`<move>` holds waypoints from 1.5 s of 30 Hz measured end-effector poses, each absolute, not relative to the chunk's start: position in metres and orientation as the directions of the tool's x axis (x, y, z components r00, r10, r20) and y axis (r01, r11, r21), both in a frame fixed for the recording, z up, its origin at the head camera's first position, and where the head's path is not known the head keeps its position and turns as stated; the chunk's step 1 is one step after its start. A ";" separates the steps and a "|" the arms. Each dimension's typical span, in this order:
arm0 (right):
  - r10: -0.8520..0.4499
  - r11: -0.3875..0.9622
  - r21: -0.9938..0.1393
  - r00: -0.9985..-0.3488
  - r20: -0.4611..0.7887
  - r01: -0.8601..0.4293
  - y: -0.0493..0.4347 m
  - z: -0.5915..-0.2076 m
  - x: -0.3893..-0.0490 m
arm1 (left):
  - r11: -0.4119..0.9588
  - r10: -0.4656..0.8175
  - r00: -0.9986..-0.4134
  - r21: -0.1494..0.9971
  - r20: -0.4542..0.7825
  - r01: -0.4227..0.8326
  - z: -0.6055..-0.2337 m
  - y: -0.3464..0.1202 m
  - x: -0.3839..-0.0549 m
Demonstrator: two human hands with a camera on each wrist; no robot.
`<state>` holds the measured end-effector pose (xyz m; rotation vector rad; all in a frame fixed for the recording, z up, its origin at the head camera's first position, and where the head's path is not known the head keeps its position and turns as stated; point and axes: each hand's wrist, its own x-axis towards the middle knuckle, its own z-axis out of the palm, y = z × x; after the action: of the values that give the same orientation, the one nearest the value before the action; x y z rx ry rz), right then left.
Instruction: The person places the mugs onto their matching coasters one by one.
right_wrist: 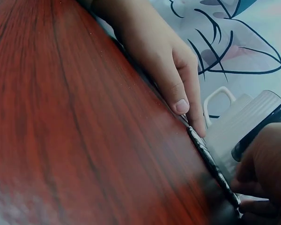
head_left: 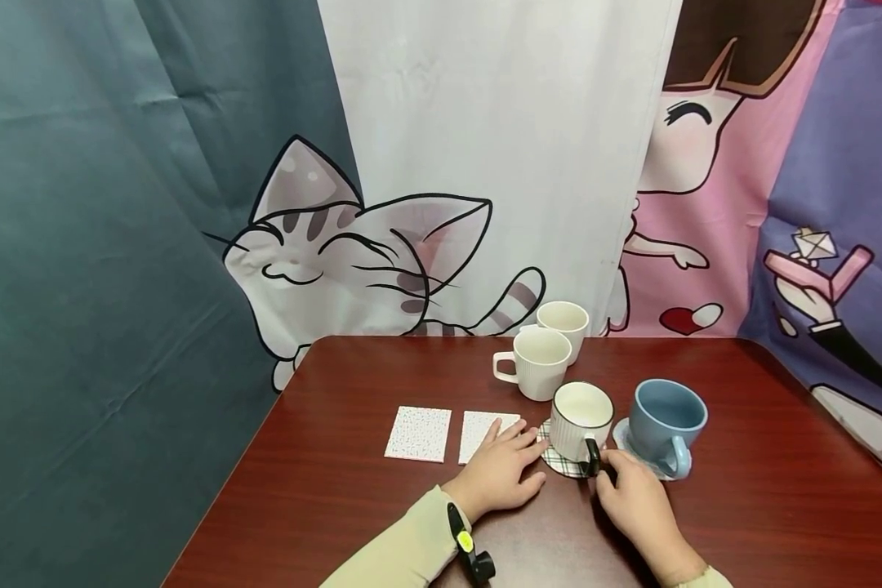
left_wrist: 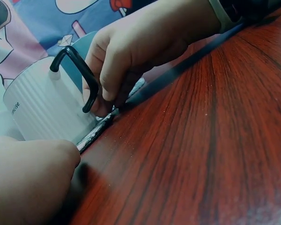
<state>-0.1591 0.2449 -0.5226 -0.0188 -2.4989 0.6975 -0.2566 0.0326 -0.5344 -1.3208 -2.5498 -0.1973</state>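
In the head view a white ribbed mug point(head_left: 577, 416) with a black rim and black handle stands on a round plaid coaster point(head_left: 554, 461). My left hand point(head_left: 501, 469) lies to its left with fingers spread, fingertips at the coaster's left edge and partly over a square speckled coaster point(head_left: 478, 429). My right hand point(head_left: 635, 494) is right of the black handle. Its thumb and bent fingers pinch the round coaster's edge, as the left wrist view shows from the side with the mug point(left_wrist: 49, 103) behind; the right wrist view shows the coaster's dark edge point(right_wrist: 210, 161) between both hands.
A blue cup point(head_left: 667, 420) stands on another coaster point(head_left: 622, 433) to the right. Two white mugs, one nearer point(head_left: 542, 363) and one farther point(head_left: 564, 318), stand behind. Another speckled square coaster point(head_left: 419, 434) lies left on the brown table point(head_left: 323, 490). A printed curtain hangs beyond.
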 end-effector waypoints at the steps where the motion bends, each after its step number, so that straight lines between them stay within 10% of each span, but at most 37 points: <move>1: 0.150 0.869 -0.480 -0.859 0.489 -0.122 0.245 -0.521 -0.159 | 0.577 0.781 -0.553 0.003 0.292 0.817 -0.534 0.033 -0.257; 24: 0.153 0.871 -0.475 -0.851 0.503 -0.125 0.243 -0.525 -0.154 | 0.568 0.790 -0.555 0.029 0.260 0.822 -0.536 0.026 -0.251; 37: 0.173 0.889 -0.361 -0.522 0.835 -0.282 0.243 -0.498 -0.165 | 0.552 0.616 -0.532 0.163 0.581 0.818 -0.520 0.023 -0.268; 45: -0.116 0.826 -0.065 -0.281 0.953 -0.560 0.212 -0.483 -0.178 | 0.568 0.362 -0.703 0.453 0.612 0.687 -0.493 0.005 -0.293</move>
<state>-0.1784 0.2123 -0.4826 0.5143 -1.8283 0.4694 -0.2927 0.0046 -0.4925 -0.8435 -2.3467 -0.9579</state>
